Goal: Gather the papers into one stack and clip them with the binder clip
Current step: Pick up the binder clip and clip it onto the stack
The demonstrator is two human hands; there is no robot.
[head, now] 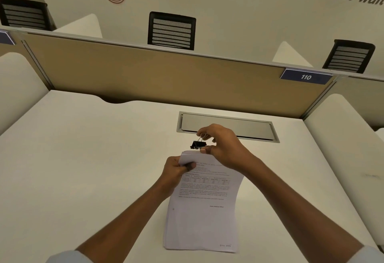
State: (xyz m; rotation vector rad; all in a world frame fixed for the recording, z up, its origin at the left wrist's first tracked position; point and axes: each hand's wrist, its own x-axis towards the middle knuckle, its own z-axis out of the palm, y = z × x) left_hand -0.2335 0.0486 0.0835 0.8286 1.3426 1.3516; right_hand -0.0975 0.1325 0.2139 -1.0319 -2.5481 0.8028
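Note:
A stack of white printed papers (202, 217) hangs from my left hand (176, 171), which pinches its upper left corner above the white desk (83, 169). The sheets bend downward toward me. My right hand (222, 146) squeezes the wire handles of a black binder clip (198, 144) between thumb and fingers. The clip sits just above the top edge of the stack, its jaw facing the paper, with a small gap between them.
A grey cable hatch (228, 126) is set into the desk behind my hands. A tan partition (166, 75) with a "110" label (305, 77) closes the back. White side dividers (340, 138) flank the desk. Black chairs (171, 30) stand beyond.

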